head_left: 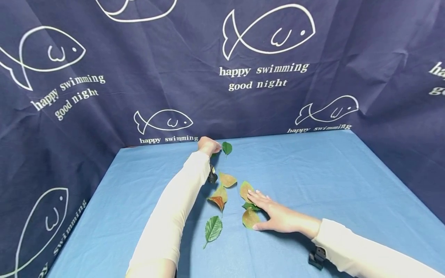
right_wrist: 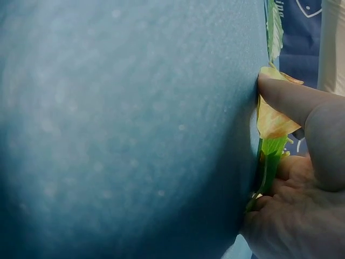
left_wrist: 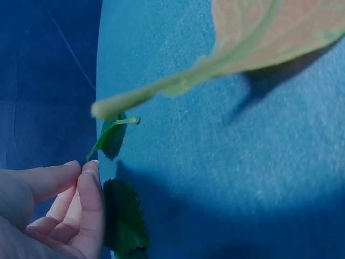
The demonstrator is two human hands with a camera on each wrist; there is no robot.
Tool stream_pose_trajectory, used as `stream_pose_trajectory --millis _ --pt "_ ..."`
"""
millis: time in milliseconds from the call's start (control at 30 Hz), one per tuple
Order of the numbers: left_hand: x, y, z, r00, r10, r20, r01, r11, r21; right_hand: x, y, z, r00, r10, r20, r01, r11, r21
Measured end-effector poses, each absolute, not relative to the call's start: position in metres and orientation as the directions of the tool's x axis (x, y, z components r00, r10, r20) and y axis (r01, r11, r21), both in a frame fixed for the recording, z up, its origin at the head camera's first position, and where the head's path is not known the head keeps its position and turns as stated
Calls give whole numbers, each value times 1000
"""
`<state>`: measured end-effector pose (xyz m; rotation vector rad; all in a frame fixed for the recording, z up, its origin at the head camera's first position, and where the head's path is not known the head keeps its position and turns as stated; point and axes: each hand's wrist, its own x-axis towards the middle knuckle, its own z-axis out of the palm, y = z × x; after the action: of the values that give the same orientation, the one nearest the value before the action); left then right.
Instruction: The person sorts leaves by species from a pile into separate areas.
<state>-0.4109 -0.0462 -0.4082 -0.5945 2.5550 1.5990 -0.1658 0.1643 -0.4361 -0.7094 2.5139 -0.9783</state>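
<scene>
One high view, two close
Head looks forward and down over the surface (head_left: pixel 313 170) — low wrist views share left hand (head_left: pixel 209 146) and right hand (head_left: pixel 279 217) with it.

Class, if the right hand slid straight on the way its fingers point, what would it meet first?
Probably the mottled leaf, which the right hand overlaps in the head view; depth there leaves it unclear whether they touch.

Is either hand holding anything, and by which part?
Cannot tell for the left hand: fingertips meet at the edge of a serrated green leaf. The right hand holds nothing, only touching yellowish leaves.
</scene>
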Motion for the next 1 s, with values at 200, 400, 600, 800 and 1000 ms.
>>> stream_pose_trajectory --millis 200,400,600,800,1000 --pt "-409 -52 -404 -937 -260 -235 -332 447 830 -166 164 -437 -812 -567 -137 -329 639 -695" --pt "-405 -56 -393 -960 -213 -181 -275 607 745 -166 164 -438 -810 -570 -137 -323 629 -708" --pt "-395 -54 -387 -968 -87 -235 -251 334 909 -167 167 -437 -818 -557 -144 -304 632 -713" --pt "-383 -56 -384 -962 -16 -271 -267 249 931 -167 167 -441 -813 -566 -135 -319 628 -710" --pt "-380 -63 -382 -962 39 -271 -258 201 945 -168 163 -442 -823 -555 -123 -310 619 -722"
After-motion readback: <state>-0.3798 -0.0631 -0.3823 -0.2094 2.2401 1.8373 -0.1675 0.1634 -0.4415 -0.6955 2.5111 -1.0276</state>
